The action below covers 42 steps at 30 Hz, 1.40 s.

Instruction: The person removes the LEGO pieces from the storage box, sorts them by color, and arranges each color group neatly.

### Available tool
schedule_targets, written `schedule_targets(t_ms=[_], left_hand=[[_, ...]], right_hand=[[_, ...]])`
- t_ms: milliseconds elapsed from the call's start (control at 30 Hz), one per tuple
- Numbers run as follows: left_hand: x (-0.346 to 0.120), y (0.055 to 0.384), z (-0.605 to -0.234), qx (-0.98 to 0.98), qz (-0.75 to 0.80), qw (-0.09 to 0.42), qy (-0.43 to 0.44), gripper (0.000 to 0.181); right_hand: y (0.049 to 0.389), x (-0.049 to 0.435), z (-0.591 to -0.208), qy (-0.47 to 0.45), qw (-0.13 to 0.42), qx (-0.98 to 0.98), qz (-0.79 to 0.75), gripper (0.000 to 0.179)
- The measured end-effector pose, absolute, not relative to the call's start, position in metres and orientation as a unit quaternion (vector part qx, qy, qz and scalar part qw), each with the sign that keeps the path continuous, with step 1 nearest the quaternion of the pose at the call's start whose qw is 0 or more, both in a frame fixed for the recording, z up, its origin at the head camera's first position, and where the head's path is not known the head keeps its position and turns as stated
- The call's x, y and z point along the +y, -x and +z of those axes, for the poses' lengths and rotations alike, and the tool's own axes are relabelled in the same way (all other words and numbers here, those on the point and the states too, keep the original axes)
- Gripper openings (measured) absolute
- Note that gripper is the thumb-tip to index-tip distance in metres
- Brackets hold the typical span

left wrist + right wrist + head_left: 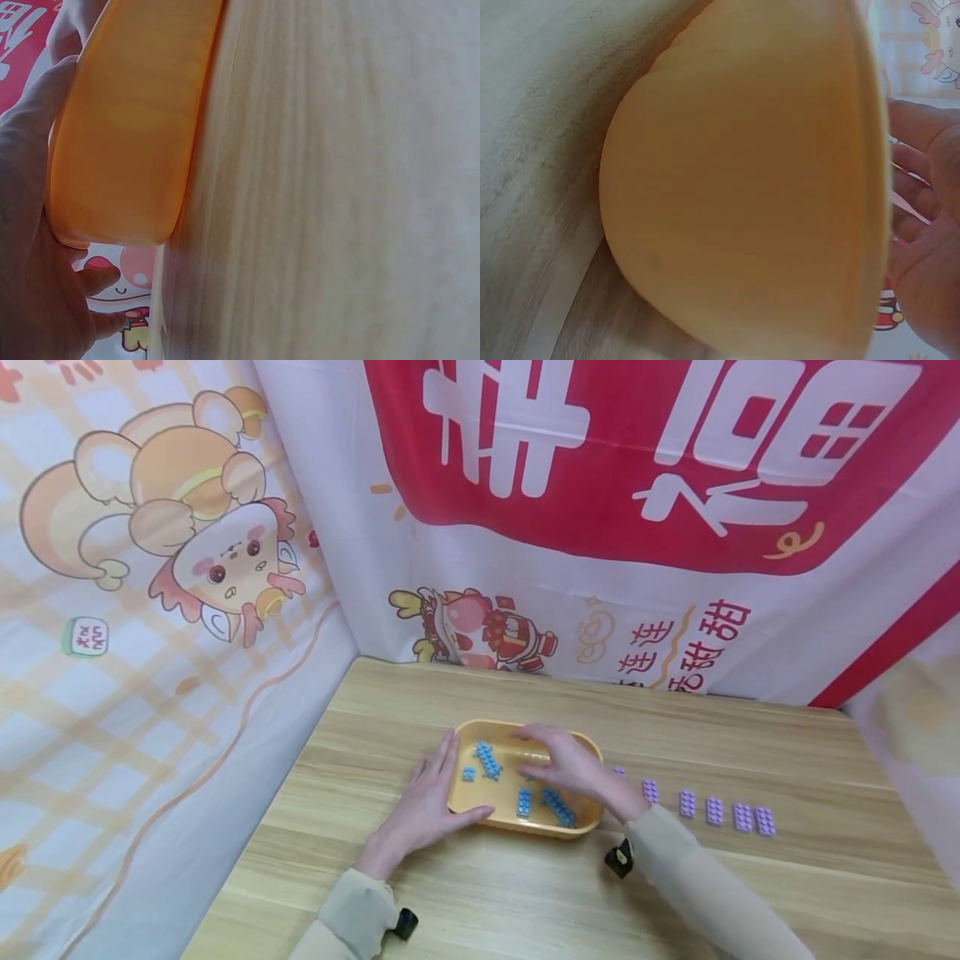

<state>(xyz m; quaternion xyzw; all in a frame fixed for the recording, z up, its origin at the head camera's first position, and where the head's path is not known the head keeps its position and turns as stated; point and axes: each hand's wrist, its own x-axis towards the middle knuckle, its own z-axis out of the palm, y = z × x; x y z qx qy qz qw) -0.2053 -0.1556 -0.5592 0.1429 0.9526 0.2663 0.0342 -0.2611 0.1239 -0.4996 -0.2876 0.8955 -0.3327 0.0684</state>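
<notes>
A shallow yellow-orange plastic tray [517, 832] sits on the wooden table, with several blue toy bricks inside. Among them are a small blue brick [468, 773], a wider blue brick [523, 802] and two longer blue brick pieces, one at the back left [488, 760], the other at the front right [558, 808]. My left hand [431, 797] rests against the tray's left end, fingers straight and thumb along the front edge. Over the tray's right half, my right hand [566, 762] hangs with thumb and fingers apart; I see nothing held. It partly covers another blue piece.
Several purple bricks [714, 812] lie in a row on the table [525, 902] to the right of the tray, one partly behind the right wrist. Printed cloth [352, 552] hangs along the table's back and left edges. Dark wrist devices [619, 858] are on both sleeves.
</notes>
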Motion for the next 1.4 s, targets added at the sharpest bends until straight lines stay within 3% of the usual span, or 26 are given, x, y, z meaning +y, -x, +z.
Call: schedule_targets(t_ms=[533,1133,1400], left_hand=[[-0.156,0.205,-0.558,0.951,0.266,0.024,-0.155,0.132],[-0.156,0.204,-0.554,0.952,0.262,0.032,-0.155,0.131],[-0.156,0.204,-0.554,0.953,0.26,0.035,-0.153,0.131]], right_hand=[[0.284,0.095,-0.507,0.367,0.15,0.882,-0.254,0.075],[0.291,0.071,-0.521,0.381,0.158,0.891,-0.192,0.077],[0.302,0.071,-0.544,0.374,0.122,0.891,-0.225,0.075]])
